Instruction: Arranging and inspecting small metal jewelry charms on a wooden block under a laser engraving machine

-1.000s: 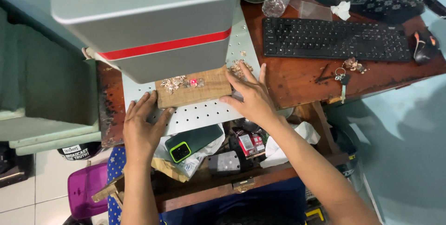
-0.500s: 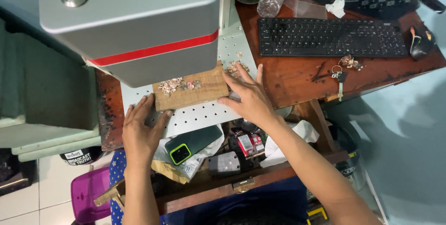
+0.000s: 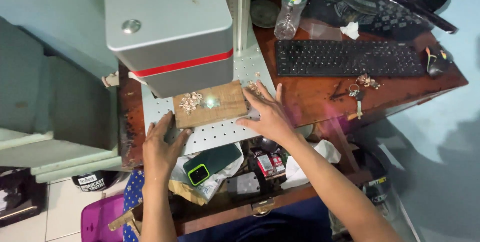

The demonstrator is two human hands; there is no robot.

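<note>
wood block [image 3: 212, 105]: flat tan slab, small metal bits plus green light spot on top | left hand [image 3: 161, 146] open at its corner | right hand [image 3: 268, 113] open, flat beside right edge

Grey machine head [image 3: 170, 32] low over the wooden board [image 3: 210, 104]; open perforated plate [image 3: 220, 134] in front

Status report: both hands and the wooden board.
Left hand flat at wooden board left corner. Right hand open against its right edge. Small metal bits on board, under grey machine head. Nothing blocking.
</note>
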